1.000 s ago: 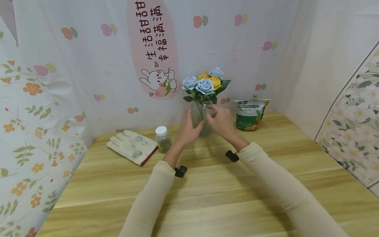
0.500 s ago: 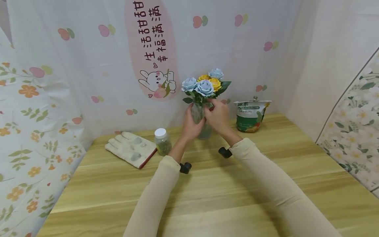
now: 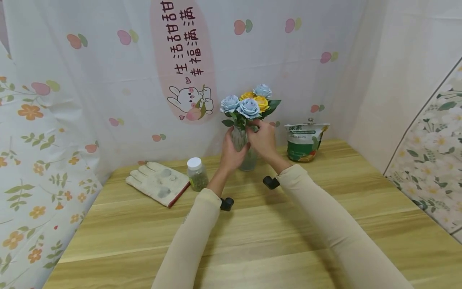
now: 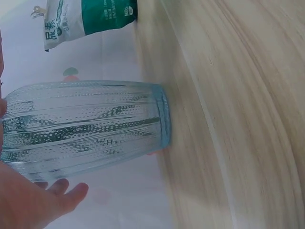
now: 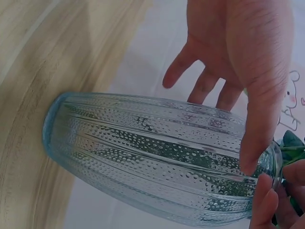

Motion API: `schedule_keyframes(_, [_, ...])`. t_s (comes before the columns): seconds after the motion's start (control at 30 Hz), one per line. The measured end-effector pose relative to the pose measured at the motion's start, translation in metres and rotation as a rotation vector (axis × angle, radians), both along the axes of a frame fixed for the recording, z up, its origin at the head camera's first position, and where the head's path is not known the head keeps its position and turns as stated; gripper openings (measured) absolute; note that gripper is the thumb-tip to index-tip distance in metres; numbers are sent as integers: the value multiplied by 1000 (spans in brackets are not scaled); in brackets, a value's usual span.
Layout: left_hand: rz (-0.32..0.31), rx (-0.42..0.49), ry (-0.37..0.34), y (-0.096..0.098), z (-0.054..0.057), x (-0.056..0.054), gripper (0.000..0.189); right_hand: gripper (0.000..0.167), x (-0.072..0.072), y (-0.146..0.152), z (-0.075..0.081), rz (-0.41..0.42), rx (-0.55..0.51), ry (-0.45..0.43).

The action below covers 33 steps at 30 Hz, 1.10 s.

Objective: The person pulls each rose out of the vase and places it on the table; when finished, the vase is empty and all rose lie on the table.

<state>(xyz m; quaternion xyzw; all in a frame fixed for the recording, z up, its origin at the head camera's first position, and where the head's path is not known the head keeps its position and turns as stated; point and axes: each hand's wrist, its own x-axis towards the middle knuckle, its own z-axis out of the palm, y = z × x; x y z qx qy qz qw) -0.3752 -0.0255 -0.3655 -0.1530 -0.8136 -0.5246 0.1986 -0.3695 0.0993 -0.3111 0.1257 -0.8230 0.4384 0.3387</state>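
Observation:
A ribbed clear glass vase (image 3: 249,161) stands upright at the back of the table, with blue and yellow roses (image 3: 249,107) and green leaves in it. My left hand (image 3: 231,154) grips its left side. The right wrist view shows the left thumb (image 5: 257,143) pressed on the front of the glass, the fingers on the far side. My right hand (image 3: 262,138) pinches at the vase's rim, just under the leaves. Its curled fingers (image 5: 266,205) lie beside the rim in the right wrist view. The dimpled glass fills the middle of the left wrist view.
Left of the vase stands a white-lidded jar (image 3: 197,176), beside a white work glove (image 3: 159,182) with a red cuff. A clipped green-and-white bag (image 3: 303,142) stands to the right. Behind the wooden table (image 3: 245,241) hangs a printed curtain (image 3: 274,60).
My right hand has moved left and closed in at the vase's rim, its fingers now curled there. The left hand has kept to the vase's left side. The vase has stayed in place.

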Motion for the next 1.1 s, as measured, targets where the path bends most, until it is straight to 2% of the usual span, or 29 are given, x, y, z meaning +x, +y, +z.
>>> schedule_keyframes(0.13, [4, 59, -25, 3, -1, -3, 82, 17, -2, -2, 1, 5, -32, -27])
schedule_keyframes(0.3, [49, 91, -8, 7, -3, -6, 83, 18, -2, -2, 1, 29, -35, -54])
schedule_keyframes(0.47, [86, 60, -1, 6, -6, -6, 83, 20, -2, -1, 1, 66, -44, -73])
schedule_keyframes(0.67, [94, 19, 7, 7, -4, -5, 88, 25, -2, -1, 3, 72, -63, -22])
schedule_keyframes(0.77, [118, -3, 9, 9, -2, -4, 89, 27, -2, 0, 5, 77, -84, -4])
schedule_keyframes(0.93, [148, -8, -16, 14, 0, -2, 89, 28, 0, 2, 6, 91, -111, 14])
schedule_keyframes(1.1, [178, -8, -44, 17, -1, -2, 89, 22, 1, 3, 6, 89, -92, -3])
